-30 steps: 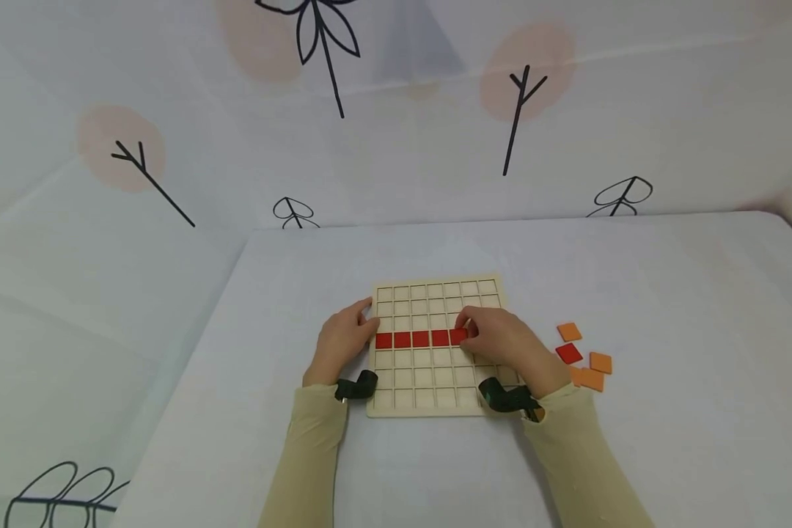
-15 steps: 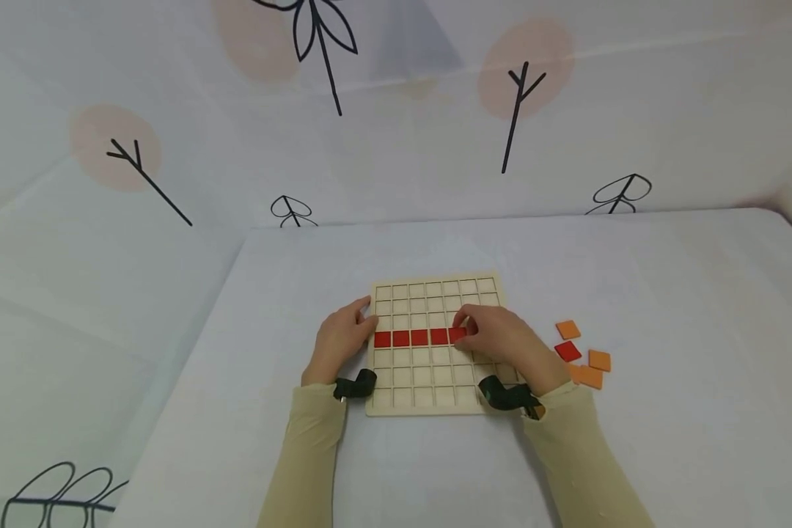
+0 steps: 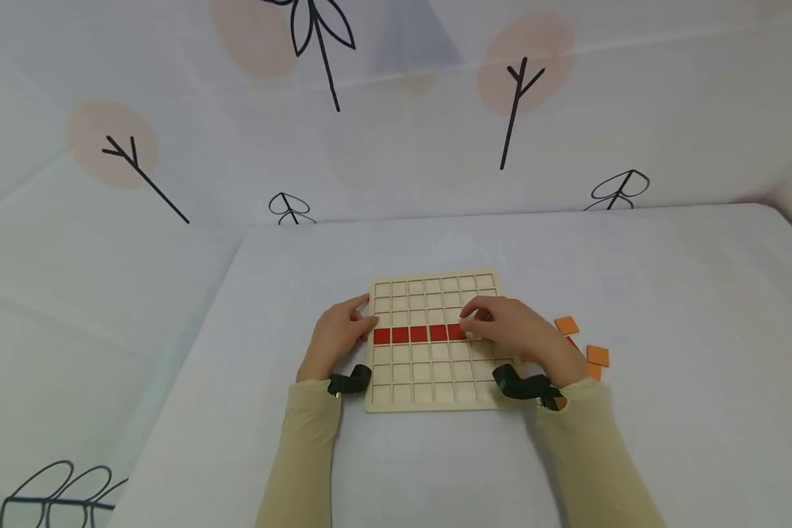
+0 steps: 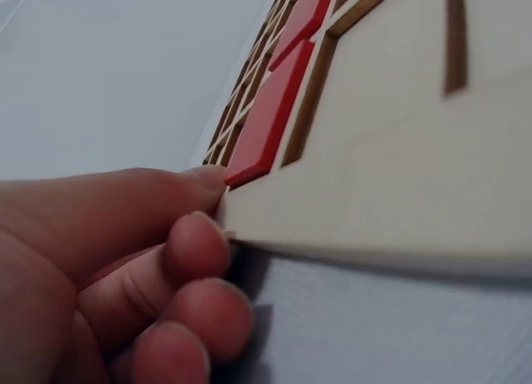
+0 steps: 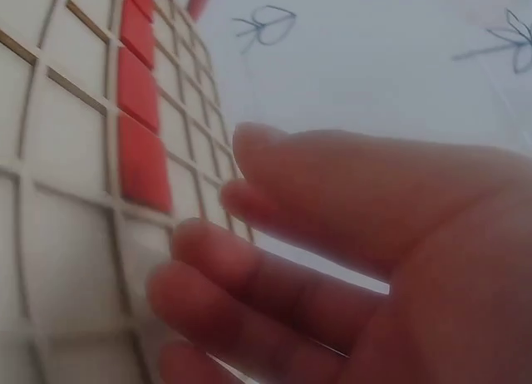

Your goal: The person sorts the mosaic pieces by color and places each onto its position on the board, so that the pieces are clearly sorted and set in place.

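A light wooden grid board [image 3: 422, 400] lies on the table, with several red square tiles [image 3: 400, 335] side by side in one row of its cells. My left hand [image 3: 336, 334] holds the board's left edge; in the left wrist view its thumb [image 4: 195, 178] lies at the rim beside the end red tile [image 4: 270, 118], fingers curled below. My right hand [image 3: 518, 334] hovers over the board's right part, just past the row's last red tile [image 5: 143, 164]. Its fingers [image 5: 199, 305] are loosely bent, and nothing shows between them and the thumb.
To the right of the board lie loose orange tiles [image 3: 598, 356] and a red tile [image 3: 572, 343], partly hidden behind the right hand and wrist. A white cloth with drawn plants [image 3: 396, 147] stands behind the table [image 3: 686, 308].
My right hand has come off the last red tile in the row and moved slightly right, now covering more of the loose tiles. The left hand stays at the board's edge.
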Motion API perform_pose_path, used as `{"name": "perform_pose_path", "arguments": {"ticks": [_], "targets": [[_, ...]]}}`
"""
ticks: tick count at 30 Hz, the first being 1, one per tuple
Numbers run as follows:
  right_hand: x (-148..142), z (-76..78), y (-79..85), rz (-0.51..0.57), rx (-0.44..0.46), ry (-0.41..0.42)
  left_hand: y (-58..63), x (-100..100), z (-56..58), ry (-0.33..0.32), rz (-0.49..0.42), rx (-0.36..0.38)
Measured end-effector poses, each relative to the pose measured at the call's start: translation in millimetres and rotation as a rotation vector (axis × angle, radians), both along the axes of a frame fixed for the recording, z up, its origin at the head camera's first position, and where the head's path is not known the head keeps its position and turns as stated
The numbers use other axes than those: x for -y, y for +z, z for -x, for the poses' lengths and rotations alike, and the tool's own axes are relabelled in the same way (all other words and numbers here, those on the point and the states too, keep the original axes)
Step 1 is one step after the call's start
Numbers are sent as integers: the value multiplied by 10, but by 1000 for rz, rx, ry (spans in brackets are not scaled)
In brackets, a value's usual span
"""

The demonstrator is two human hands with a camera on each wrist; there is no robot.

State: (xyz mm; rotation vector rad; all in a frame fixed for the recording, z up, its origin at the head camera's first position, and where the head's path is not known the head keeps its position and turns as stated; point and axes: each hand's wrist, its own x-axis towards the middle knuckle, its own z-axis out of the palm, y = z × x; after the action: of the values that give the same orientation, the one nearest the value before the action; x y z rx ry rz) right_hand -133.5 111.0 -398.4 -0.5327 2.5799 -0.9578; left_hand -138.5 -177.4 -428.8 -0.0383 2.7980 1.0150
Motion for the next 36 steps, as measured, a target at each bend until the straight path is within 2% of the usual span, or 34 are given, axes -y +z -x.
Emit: {"name": "perform_pose_path", "arguments": {"ticks": [5,10,15,21,25,28,36], "targets": [[-200,4,75,22,-12,-62,1,22,6,9,-82,53],[-296,0,157,35,-28,-104,5,31,6,28,-97,82],[-286,-20,202,29,-44,-111,4,35,9,43,-104,101],[-252,-64,169,11,-59,-92,-7,70,12,44,-118,105],[-284,-113,127,-35,-110,-78,-30,80,25,48,-146,107],[-344,-154,107,-88,-142,-95,-41,70,37,41,-155,88],[-620,-245,89,-143,-109,-163,-46,36,46,61,-167,88]]}}
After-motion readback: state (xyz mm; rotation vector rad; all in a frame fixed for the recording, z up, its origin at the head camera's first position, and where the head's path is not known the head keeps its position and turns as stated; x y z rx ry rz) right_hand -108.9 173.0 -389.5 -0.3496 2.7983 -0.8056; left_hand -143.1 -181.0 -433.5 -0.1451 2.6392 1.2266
